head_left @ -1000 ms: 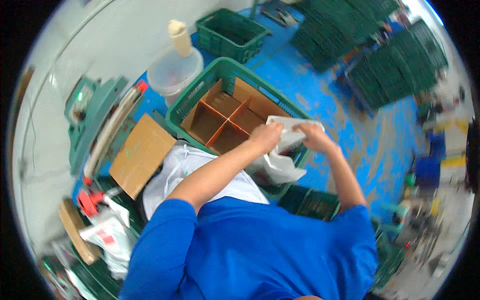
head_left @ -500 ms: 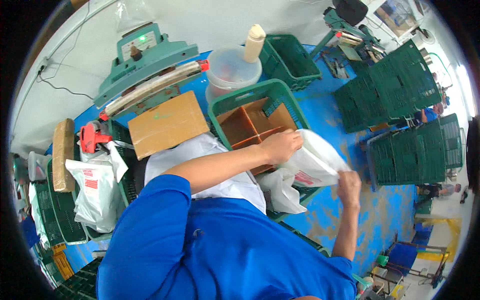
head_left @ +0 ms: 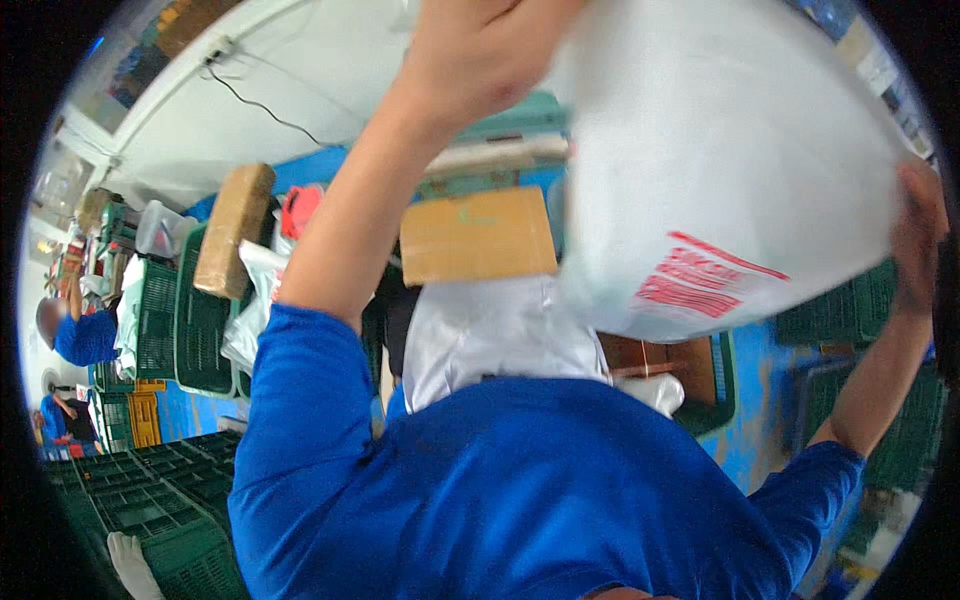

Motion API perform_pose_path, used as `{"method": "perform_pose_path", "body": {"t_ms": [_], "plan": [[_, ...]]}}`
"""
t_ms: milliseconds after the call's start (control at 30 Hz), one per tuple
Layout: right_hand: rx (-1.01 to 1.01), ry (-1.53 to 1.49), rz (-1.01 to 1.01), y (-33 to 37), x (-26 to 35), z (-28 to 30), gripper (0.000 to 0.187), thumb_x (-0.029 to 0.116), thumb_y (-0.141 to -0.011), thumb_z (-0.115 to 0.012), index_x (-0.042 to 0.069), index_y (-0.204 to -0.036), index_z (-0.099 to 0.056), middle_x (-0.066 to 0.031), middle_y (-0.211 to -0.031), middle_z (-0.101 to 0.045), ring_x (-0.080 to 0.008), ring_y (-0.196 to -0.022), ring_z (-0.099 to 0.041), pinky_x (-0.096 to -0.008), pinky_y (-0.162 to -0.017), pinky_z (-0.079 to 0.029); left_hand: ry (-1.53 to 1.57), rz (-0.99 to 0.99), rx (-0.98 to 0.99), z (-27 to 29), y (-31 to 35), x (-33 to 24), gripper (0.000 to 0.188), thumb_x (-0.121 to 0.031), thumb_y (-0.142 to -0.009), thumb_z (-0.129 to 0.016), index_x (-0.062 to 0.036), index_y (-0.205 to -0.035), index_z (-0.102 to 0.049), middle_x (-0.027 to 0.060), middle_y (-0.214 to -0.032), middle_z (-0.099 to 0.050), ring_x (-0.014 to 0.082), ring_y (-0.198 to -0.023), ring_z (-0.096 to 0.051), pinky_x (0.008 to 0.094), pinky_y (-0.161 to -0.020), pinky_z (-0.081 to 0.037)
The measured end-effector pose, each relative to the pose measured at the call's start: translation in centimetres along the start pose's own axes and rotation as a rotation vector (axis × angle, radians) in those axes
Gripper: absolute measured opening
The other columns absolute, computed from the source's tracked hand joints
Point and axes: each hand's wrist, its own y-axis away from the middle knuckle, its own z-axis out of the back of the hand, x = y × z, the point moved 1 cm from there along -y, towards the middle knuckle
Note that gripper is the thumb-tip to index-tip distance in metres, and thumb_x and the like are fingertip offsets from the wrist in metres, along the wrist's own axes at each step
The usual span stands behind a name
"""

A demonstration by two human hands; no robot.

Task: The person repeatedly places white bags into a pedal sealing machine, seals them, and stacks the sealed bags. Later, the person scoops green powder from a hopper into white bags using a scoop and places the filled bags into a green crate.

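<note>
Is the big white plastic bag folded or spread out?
Spread out: the white plastic bag is stretched wide between left hand and right hand.

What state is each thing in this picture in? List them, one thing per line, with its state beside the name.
white plastic bag: lifted up, stretched wide between both hands
left hand: raised, gripping the bag's upper edge
right hand: raised, holding the bag's right edge
flat cardboard sheet: lying flat, untouched
green crate: open, brown cardboard inside, mostly hidden by the bag
brown block: resting on a green crate at the left
</note>
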Motion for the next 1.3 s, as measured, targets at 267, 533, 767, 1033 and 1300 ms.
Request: {"method": "perform_pose_path", "body": {"t_ms": [267,533,767,1033,1300], "plan": [[-0.136,-0.303,0.055,-10.6,9.5,-15.9,0.014,0.024,-0.083,-0.058,0.012,-0.078,-0.055,-0.0027,-0.066,-0.057,-0.0207,-0.056,-0.058,-0.033,-0.044,-0.043,-0.57,-0.082,0.319,11.2,4.0,1.6,0.037,-0.029,-0.07,-0.074,-0.0062,-0.059,-0.046,0.007,-0.057,-0.039,0.0233,-0.055,-0.044,0.0322,-0.047,-0.035],[0.245,-0.502,-0.063,-12.9,13.6,-18.8,0.02,0.023,-0.074,-0.066,0.009,-0.068,-0.053,-0.004,-0.079,-0.058,-0.0214,-0.075,-0.059,-0.0364,-0.063,-0.046,-0.487,0.3,0.399,14.5,10.4,3.1,0.03,-0.022,-0.073,-0.072,-0.0024,-0.063,-0.051,0.0045,-0.073,-0.048,0.024,-0.079,-0.049,0.0342,-0.065,-0.042],[0.07,-0.316,-0.082,-13.9,10.7,-17.3,0.013,0.016,-0.068,-0.07,0.005,-0.074,-0.066,-0.0046,-0.094,-0.061,-0.0258,-0.092,-0.057,-0.0466,-0.096,-0.036,-0.407,0.512,0.524,16.3,7.3,2.5,0.017,-0.013,-0.073,-0.07,-0.001,-0.079,-0.061,0.0077,-0.076,-0.052,0.0247,-0.071,-0.054,0.0333,-0.058,-0.044],[0.094,-1.311,-0.838,-10.7,11.1,-21.1,0.012,0.007,-0.073,-0.071,0.001,-0.082,-0.067,-0.0089,-0.088,-0.065,-0.0173,-0.094,-0.06,-0.0415,-0.096,-0.041,-0.308,0.616,0.433,15.2,7.6,6.3,0.022,-0.007,-0.071,-0.069,0.002,-0.07,-0.05,0.0082,-0.061,-0.044,0.0183,-0.055,-0.039,0.0289,-0.051,-0.035],[0.039,-1.605,-1.271,-7.1,18.6,-27.9,0.025,0.017,-0.074,-0.075,-0.003,-0.087,-0.068,-0.0091,-0.086,-0.068,-0.0131,-0.077,-0.061,-0.0279,-0.07,-0.048,-0.053,0.692,0.029,14.2,10.8,8.7,0.031,-0.002,-0.069,-0.073,-0.0015,-0.092,-0.054,0.0045,-0.076,-0.058,0.0133,-0.07,-0.054,0.0268,-0.064,-0.046]]}}
